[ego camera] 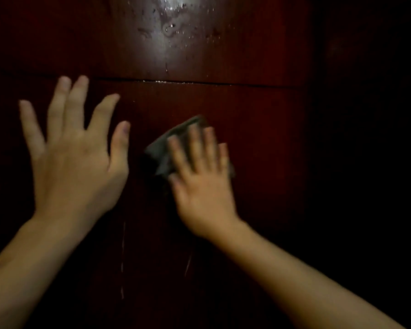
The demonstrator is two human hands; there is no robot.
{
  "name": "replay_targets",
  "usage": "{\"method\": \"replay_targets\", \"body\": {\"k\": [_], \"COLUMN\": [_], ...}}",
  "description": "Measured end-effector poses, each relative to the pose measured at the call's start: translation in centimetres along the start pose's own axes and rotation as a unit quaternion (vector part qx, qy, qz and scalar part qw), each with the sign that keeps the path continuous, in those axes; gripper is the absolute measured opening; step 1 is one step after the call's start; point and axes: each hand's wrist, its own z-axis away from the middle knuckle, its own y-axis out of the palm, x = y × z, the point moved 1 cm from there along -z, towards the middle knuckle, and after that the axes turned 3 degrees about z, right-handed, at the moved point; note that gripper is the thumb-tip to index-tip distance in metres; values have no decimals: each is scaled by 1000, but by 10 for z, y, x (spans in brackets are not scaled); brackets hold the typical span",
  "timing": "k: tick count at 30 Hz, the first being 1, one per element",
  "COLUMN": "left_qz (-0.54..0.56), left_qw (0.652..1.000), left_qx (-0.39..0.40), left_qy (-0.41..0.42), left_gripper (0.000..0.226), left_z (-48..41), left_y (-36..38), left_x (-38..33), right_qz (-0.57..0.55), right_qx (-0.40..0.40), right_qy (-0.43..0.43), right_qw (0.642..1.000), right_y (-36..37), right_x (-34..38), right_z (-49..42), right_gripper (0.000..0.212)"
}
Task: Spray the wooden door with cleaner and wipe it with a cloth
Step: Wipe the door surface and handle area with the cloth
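1. Head view: the right grip (199, 186) lies flat on a grey cloth (161, 153), fingers straight and close together, pressing it against the dark red wooden door (259, 138). No finger curls round the cloth.
2. The cloth sticks out above and to the left of that grip's fingertips; both are blurred.
3. The left grip (78, 167) is to the left of the right grip and a little higher, open with fingers spread wide, holding nothing. Whether its palm touches the door cannot be told.
4. A horizontal groove (199, 82) crosses the door above both grips.
5. Well above the right grip, a lit patch of droplets (173, 27) glistens on the wood.
6. Below and between the grips, thin wet streaks (122, 257) run down the door.
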Motion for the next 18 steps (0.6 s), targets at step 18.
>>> {"method": "replay_targets", "body": {"k": [18], "left_qz": [-133], "left_qw": [989], "left_qx": [22], "left_qy": [-57], "left_gripper": [64], "left_z": [61], "left_y": [-63], "left_x": [124], "right_qz": [-13], "right_qx": [-17], "right_qy": [213], "right_qw": [977], "right_y": [-4], "right_x": [-92], "right_z": [-11], "right_gripper": [68]}}
